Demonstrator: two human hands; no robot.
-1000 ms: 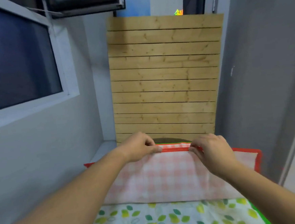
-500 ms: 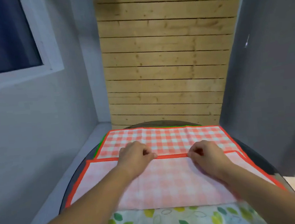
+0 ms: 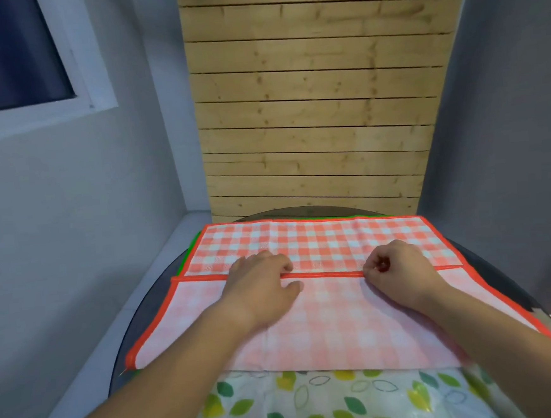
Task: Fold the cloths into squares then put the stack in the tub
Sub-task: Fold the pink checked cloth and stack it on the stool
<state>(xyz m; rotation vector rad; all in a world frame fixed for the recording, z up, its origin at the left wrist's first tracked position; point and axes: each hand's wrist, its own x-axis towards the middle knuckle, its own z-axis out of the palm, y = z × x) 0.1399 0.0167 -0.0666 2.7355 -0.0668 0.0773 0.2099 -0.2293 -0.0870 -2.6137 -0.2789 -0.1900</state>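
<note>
Cloth, red-checked, lies flat across the round worktop, its near half doubled over. The left hand and right hand both pinch the red hem between them, fingers curled shut on it. Looks thin, limp, light; best gripped along that stitched edge or its corners.

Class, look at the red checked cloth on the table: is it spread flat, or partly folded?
Partly folded. The red checked cloth has its near part turned over, pale underside up, and both the left hand and right hand pinch its red hem.
</note>
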